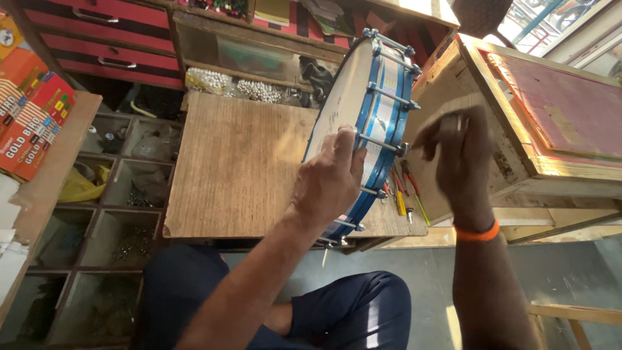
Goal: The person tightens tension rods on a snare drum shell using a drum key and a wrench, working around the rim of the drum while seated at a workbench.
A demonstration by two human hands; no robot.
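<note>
A wooden work board (pixel 240 162) fills the middle of the view, lying flat above the person's crossed legs in dark blue trousers (pixel 350 311). At three o'clock from it stands a big wooden box (pixel 518 155) with a reddish panel set into its top. At nine o'clock a rack of open wooden compartments (pixel 116 214) holds small metal parts and a yellow bag, and at eleven o'clock red drawers (pixel 97 32) with metal handles run along the back. A stack of red and orange cartons (pixel 29 123) sits at the far nine o'clock edge. The blue drum (pixel 363 123) stands on its rim, tilted, at the board's three o'clock side, its white skin facing the board and its shell ringed with metal tension rods. The left hand (pixel 330 181) is wrapped over the drum's rim at about six o'clock on the hoop, fingers curled onto the white skin, closed firmly on it. The right hand (pixel 457 159), with an orange band (pixel 476 232) at the wrist, is at three o'clock from the drum, fingers pinched tight round a small metal tool (pixel 453 122) whose tip meets a tension rod's lug (pixel 402 149). Under the drum, at five o'clock on the board, lie a few hand tools (pixel 405 191) with red and yellow handles. White beads (pixel 246 87) are heaped at the board's twelve o'clock edge.
</note>
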